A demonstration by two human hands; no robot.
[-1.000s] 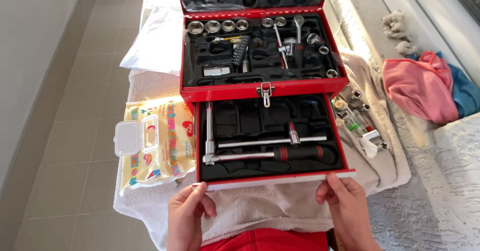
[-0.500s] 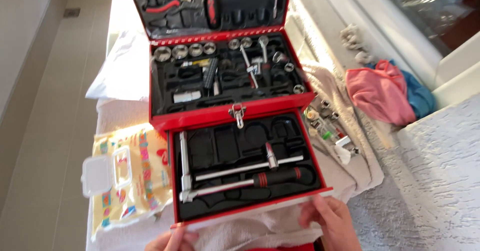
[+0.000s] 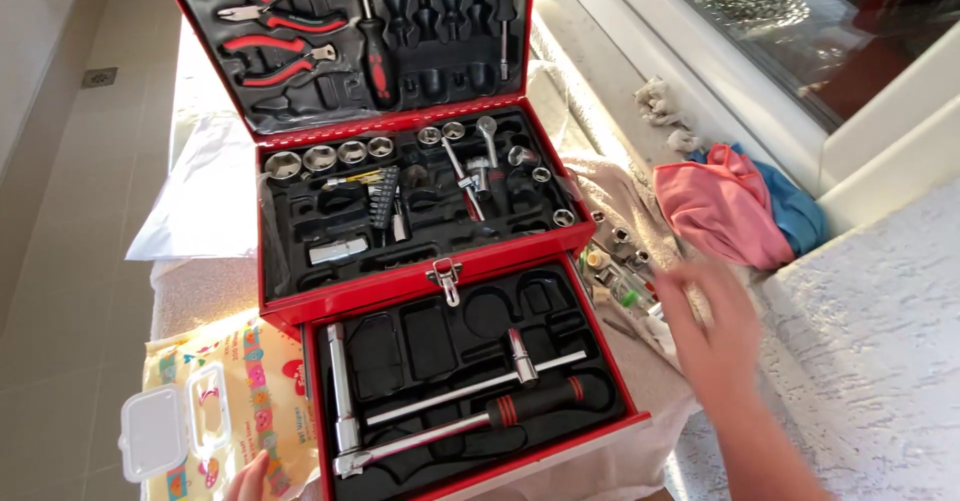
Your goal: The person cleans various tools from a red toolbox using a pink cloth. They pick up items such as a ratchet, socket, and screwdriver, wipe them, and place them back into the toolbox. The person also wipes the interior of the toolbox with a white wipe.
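While the left hand [image 3: 245,481] stays low beside the red toolbox's open drawer [image 3: 470,391], fingers unreadable, the right hand [image 3: 710,326] has left the drawer front and reaches, open and empty, toward loose sockets [image 3: 620,261] right of the toolbox.

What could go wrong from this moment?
The right hand is blurred in motion above loose sockets and small parts lying on the towel beside the red toolbox; a sweep might scatter them. The open drawer juts past the towel edge, and only fingertips of the left hand show nearby, so it might tip.
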